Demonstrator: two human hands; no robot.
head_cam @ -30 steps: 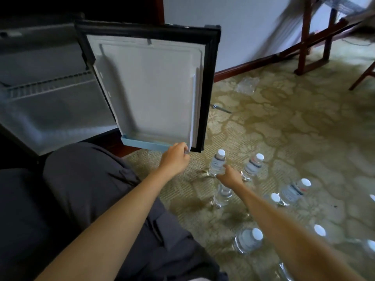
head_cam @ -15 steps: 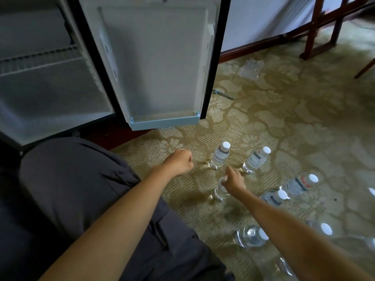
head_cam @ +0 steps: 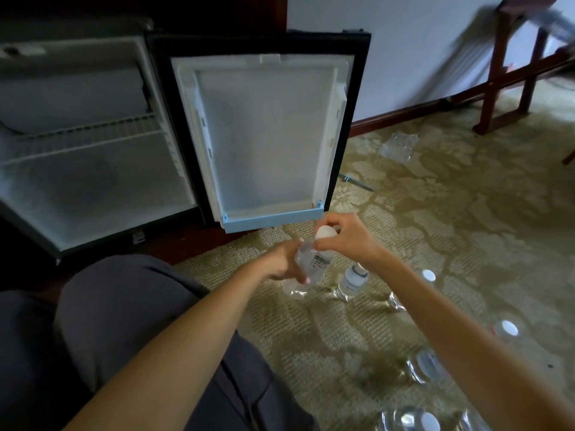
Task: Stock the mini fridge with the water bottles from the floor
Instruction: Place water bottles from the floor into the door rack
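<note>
Patterned olive carpet (head_cam: 435,231) fills the right side of the head view, with a white wall and dark wooden furniture legs (head_cam: 497,76) at the back. A crumpled plastic wrap (head_cam: 399,147) lies near the baseboard. At left the mini fridge (head_cam: 93,188) stands open; nothing can be seen on its wire shelf (head_cam: 84,132). Its door (head_cam: 264,135) is swung wide and faces the camera, with a pale blue door shelf (head_cam: 270,219) along the bottom edge.

Just in front of that shelf, the held bottle (head_cam: 314,261) is up off the floor between both hands. The right hand (head_cam: 348,241) pinches it at the neck, fingers curled just under the white cap. The left hand (head_cam: 278,264) wraps the lower body, one fingertip showing beneath. The bottle's long axis is close to upright, cap tipped slightly away from the person and toward the door.

More floor bottles (head_cam: 353,281) stand near and to the right, under the right forearm.

The door shelf lies directly beyond the cap, very near; the fridge cavity lies well to the left, on the left hand's side. So a handover to the left hand looks likely if the cavity is the target.
</note>
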